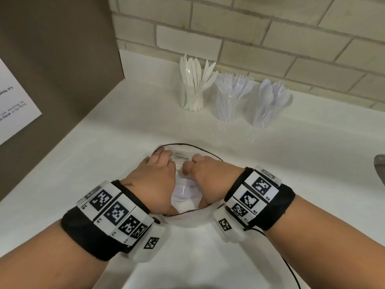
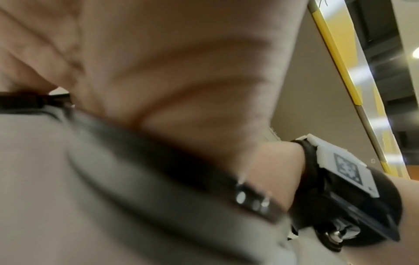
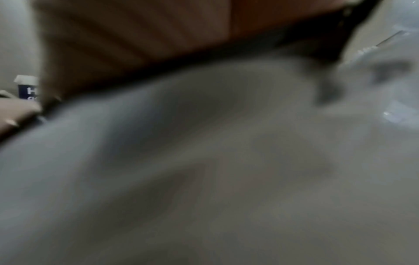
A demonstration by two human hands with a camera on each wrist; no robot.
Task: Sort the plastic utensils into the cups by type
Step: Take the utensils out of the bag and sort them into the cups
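From the head camera, three clear cups stand in a row at the back of the white counter (image 1: 108,147), near the tiled wall; the cup of knives (image 1: 192,94) on the left, the cup of forks (image 1: 230,101) just beside it in the middle, the cup of spoons (image 1: 268,105) on the right. Down front, both hands are side by side inside a white bag (image 1: 187,217) with a dark-edged opening; the left hand (image 1: 155,180) has its fingers curled over the far rim, the right hand (image 1: 205,178) is bunched into a fist, and whether either is clamped on anything I cannot tell.

Left wrist camera: blurred palm (image 2: 158,71) pressed close against pale fabric; the other wristband (image 2: 347,181) shows at right.

Right wrist camera: blur only; skin above grey fabric.
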